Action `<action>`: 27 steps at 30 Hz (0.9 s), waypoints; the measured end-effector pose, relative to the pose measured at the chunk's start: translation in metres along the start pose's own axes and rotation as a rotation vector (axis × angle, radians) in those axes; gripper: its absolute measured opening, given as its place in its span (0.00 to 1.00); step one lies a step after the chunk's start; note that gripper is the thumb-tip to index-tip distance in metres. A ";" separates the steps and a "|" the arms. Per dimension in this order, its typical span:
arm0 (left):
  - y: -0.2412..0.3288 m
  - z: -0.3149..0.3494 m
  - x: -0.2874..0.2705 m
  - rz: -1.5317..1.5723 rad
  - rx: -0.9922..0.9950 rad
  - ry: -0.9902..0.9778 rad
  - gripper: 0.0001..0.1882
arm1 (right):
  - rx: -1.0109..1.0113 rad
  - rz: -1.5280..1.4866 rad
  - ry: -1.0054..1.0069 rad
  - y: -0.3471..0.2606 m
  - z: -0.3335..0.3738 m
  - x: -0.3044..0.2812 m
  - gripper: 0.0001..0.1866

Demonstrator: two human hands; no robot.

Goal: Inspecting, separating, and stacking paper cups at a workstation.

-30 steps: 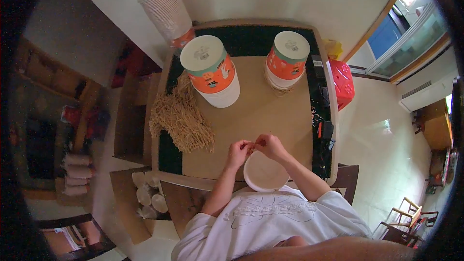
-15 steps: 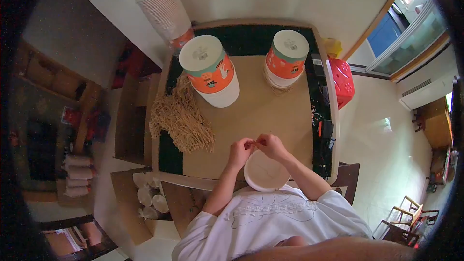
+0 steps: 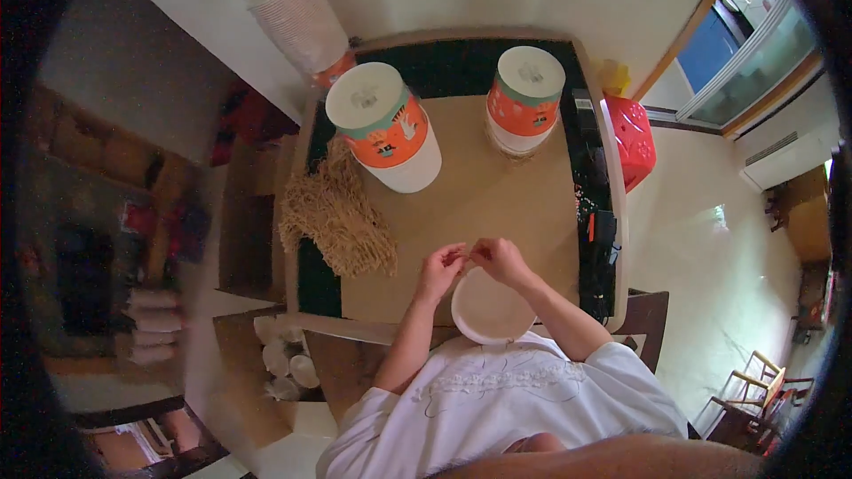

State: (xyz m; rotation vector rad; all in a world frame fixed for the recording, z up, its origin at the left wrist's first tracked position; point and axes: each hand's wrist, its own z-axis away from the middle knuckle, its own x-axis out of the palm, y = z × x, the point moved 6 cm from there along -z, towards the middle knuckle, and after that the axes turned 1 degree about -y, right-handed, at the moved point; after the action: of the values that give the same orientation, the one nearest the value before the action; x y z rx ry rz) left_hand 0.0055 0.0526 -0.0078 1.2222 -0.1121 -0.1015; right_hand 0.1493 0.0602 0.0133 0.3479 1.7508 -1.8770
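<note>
My left hand and my right hand are close together just beyond the far rim of a round white paper tub. Both are closed in a pinch, fingertips nearly meeting; whatever thin thing they hold is too small to make out. The tub sits against my shirt at the table's near edge, its open mouth facing up. Left of my hands lies a loose bundle of tan twisted cords. Beyond stand a larger upturned stack of orange-and-white paper tubs and a smaller upturned one, with tan cord around its base.
A tall stack of white tubs leans at the back left. Cardboard covers the green tabletop. A black power strip runs along the right edge, beside a red stool. An open box of white tubs stands lower left.
My fingertips have drawn slightly apart, and my hands remain pinched above the tub's rim. The whole view has shifted slightly; the tubs and cord bundle stay put on the table.
</note>
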 end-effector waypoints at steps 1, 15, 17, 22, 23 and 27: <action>0.001 0.000 0.003 -0.027 -0.006 -0.033 0.08 | -0.001 -0.008 -0.005 -0.006 0.001 -0.003 0.06; -0.010 -0.029 0.010 -0.416 0.270 0.204 0.04 | -0.157 0.189 0.202 -0.016 0.002 -0.010 0.08; -0.017 -0.035 0.010 -0.247 0.131 0.136 0.03 | 0.034 -0.080 0.012 -0.007 0.001 -0.016 0.11; -0.012 -0.031 0.021 -0.175 0.062 0.015 0.05 | 0.292 -0.429 -0.294 0.027 -0.008 -0.007 0.12; -0.011 -0.030 0.021 -0.176 0.063 0.016 0.05 | 0.280 -0.438 -0.327 0.022 -0.008 -0.007 0.12; -0.011 -0.027 0.022 -0.027 -0.004 -0.013 0.04 | 0.336 -0.536 -0.305 0.042 -0.011 -0.003 0.11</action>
State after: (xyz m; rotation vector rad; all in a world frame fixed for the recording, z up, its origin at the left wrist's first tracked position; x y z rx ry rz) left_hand 0.0309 0.0707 -0.0263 1.2190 -0.1062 -0.1334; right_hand 0.1725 0.0712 -0.0212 -0.3123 1.4073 -2.4512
